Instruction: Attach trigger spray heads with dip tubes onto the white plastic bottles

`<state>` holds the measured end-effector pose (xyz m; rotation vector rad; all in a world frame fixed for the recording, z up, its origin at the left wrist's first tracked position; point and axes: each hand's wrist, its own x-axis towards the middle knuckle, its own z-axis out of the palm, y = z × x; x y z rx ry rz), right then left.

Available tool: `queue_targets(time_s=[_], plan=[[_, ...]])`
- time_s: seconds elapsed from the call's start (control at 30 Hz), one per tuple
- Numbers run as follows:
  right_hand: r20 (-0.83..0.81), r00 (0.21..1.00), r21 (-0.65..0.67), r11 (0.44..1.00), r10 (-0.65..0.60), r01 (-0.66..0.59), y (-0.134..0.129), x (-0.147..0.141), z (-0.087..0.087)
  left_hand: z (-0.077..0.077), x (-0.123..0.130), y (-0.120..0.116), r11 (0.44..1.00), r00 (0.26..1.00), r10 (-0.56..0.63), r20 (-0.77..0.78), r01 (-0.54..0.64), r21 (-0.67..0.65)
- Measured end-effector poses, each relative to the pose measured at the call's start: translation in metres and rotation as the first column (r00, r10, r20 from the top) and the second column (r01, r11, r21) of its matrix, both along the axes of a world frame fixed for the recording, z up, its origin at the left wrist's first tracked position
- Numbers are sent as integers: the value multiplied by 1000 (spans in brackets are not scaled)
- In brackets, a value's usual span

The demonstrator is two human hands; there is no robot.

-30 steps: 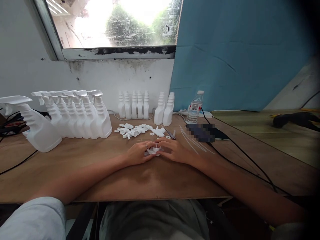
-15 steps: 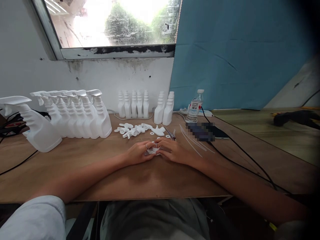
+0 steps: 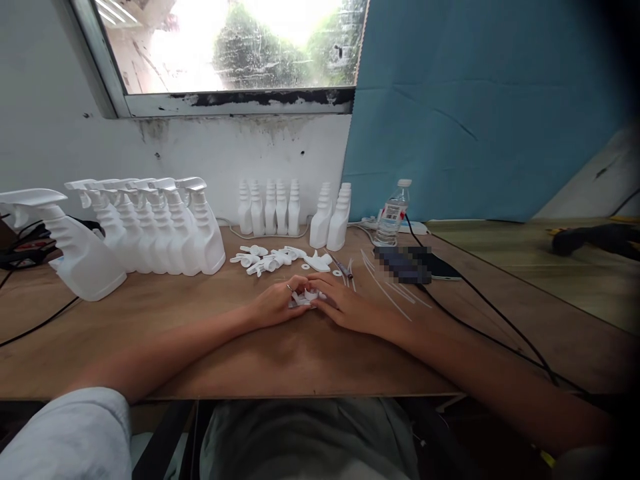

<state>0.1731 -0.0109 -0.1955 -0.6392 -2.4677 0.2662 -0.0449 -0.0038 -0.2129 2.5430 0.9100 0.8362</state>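
In front of me on the wooden table (image 3: 225, 360), my two hands meet over small white plastic parts (image 3: 303, 298). My left hand (image 3: 273, 305), with a ring on one finger, has its fingers closed round them from the left. From the right, my right hand (image 3: 345, 303) bends its fingers over the same parts and its fingertips meet those of the left. Fingers hide much of the parts, so their exact kind cannot be made out. Just beyond lies a heap of white spray trigger heads (image 3: 273, 260), with small white rings (image 3: 337, 273) beside it.
White spray bottles with triggers (image 3: 170, 233) stand at left. Bottles without triggers (image 3: 337, 220) stand along the wall. To the right lie a pen-like tool (image 3: 343, 265), thin clear tubes (image 3: 387, 290), a phone (image 3: 440, 265) and black cables (image 3: 485, 313). A water bottle (image 3: 393, 217) stands behind.
My fingers have shifted slightly over the white parts, and my right fingertips sit a little farther from me. The whole view has moved a little. Everything else on the table stays in place.
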Motion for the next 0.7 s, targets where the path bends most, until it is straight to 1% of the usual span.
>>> queue_targets(time_s=[0.1,0.2,0.27,0.33,0.37,0.4,0.43,0.47,0.5,0.57,0.63,0.7], plan=[[-41,998,-17,998,54,-55,5,2,1,1,1,0,1000,1000,6,0,-6,-3],[-55,994,-55,994,96,-99,11,8,8,0,2,0,999,1000,20,-14,-21,-30],[-61,997,-73,996,52,-56,19,17,14,0,3,1,998,999,37,-34,-39,-49],[-48,996,-47,996,-76,74,32,32,19,-1,3,1,997,998,54,-43,-56,-47],[-23,989,-1,989,-148,148,39,42,20,-1,3,1,998,997,57,-43,-59,-38],[20,980,58,979,-198,197,47,51,20,0,3,1,998,998,52,-42,-53,-27],[82,971,108,971,-223,214,54,61,20,0,3,1,999,998,41,-40,-42,-14],[146,961,128,968,-236,218,61,70,20,0,3,1,1000,999,27,-34,-27,-1],[194,953,119,969,-235,215,66,78,19,1,3,1,1000,999,14,-29,-14,8],[285,940,51,982,-190,183,73,89,18,2,3,2,1000,1000,8,-16,-7,13],[352,928,-29,989,-126,146,77,94,17,2,3,2,1000,1000,14,-14,-13,6],[392,916,-75,989,-90,129,78,94,16,2,3,2,1000,1000,14,-22,-14,5]])
